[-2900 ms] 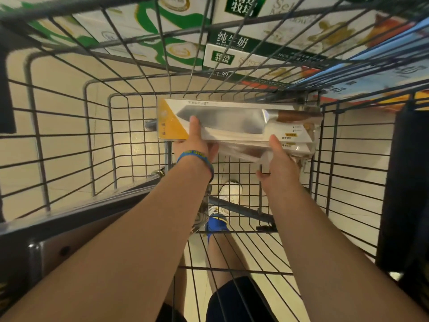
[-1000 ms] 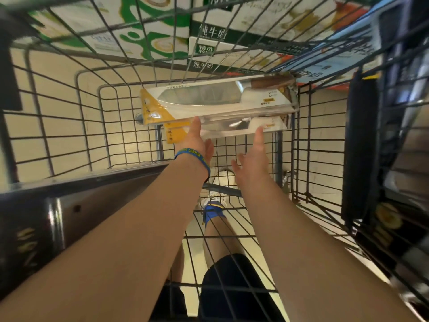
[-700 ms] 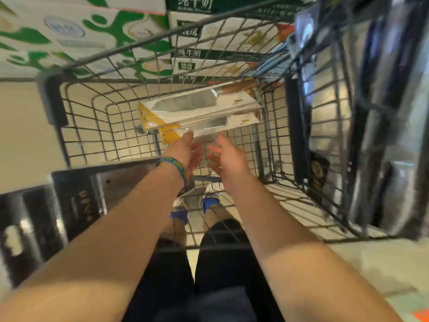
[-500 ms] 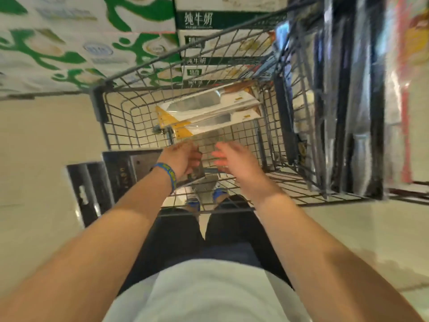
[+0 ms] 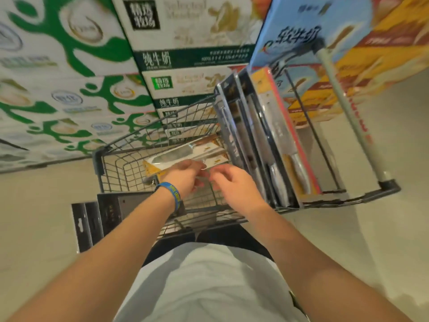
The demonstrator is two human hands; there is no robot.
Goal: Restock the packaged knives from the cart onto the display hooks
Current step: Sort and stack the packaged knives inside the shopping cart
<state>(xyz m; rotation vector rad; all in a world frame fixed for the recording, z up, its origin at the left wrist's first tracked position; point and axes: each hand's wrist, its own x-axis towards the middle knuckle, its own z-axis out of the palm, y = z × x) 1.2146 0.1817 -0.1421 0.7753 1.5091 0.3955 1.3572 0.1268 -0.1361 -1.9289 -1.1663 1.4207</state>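
Stacked milk cartons (image 5: 190, 59) filled the view beyond the wire cart (image 5: 120, 159), and the cart's pale handle bar (image 5: 348, 112) ran down the right side. A row of dark-carded packaged knives (image 5: 276, 140) stood on edge along the cart's right wall, just beside the right hand (image 5: 234, 184). More dark cards (image 5: 86, 224) lay over the cart's near left corner. The boxed cleavers (image 5: 185, 154), white and yellow, rested in the far end of the basket, partly hidden behind both hands. The left hand (image 5: 185, 177), with a blue wristband (image 5: 171, 196), hovered over them with curled fingers; the right hand was loosely spread next to it. Both looked empty, though blur made it hard to be sure whether the left fingertips touched the lower box. Half a second before, the head had been lower; by now it had risen, showing more of the white shirt (image 5: 209, 287), and the hands had drawn closer together above the boxes.
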